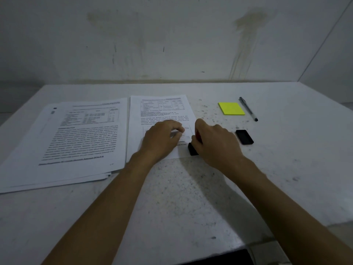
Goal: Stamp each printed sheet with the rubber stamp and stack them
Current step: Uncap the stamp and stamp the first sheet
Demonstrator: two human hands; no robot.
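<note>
Head view w/ both hands over a single printed sheet (162, 109) lying mid-desk, its long axis running from the near edge toward the far (wall) edge, text head pointing to the far edge. Left hand (162, 138) is resting on the sheet's lower half, fingers curled loosely, palm down, pinning paper rather than gripping anything. Right hand (214, 142) is closing around the rubber stamp (193, 149), of which only a black base and a sliver of red body are showing; the base is sitting at the sheet's near-right corner, approx. on the paper's right margin, though whether fully on paper or partly on bare desk (191, 197) cannot be told. The stamp is standing roughly upright, long axis vertical, face down; handle is hidden in the fist. The key relation: stamp is lying just right of the left hand, w/ the right hand nearer and already holding it, so the press is likely going straight down where it stands. Stack of printed sheets (76, 142) is lying toward the left edge, just beside the single sheet, same orientation, edges slightly fanned; it cannot be told if this is the stamped or the unstamped pile. A black cap (244, 137) is lying just right of the right hand. Sticky-note pad (231, 108) and pen (248, 109) are sitting toward the far-right area, well apart from the work.
</note>
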